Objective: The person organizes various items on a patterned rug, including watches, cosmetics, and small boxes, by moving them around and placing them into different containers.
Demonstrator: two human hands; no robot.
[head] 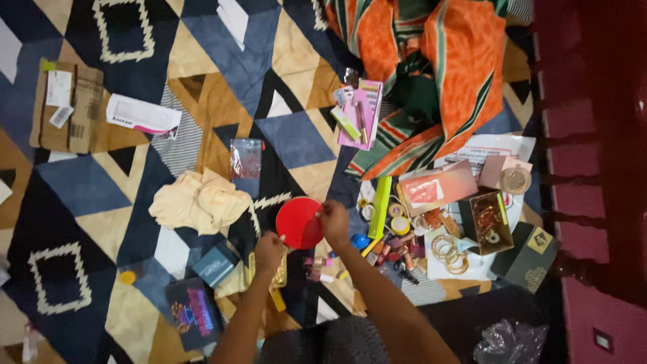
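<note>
Just left of the hands lay a crumpled cream cloth (199, 201). The left hand (269, 248) was curled shut below a round red lid (298, 222), seemingly touching its lower edge. The right hand (334, 219) pinched the lid's right rim. Lipsticks (394, 251) lay right.

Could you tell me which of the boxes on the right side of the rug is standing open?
The small dark box with bangles inside; the dark green box beside it is closed.

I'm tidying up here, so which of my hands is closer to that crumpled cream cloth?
Left. Your left hand sits just right of the cream cloth; your right hand is farther, beyond the red disc.
</note>
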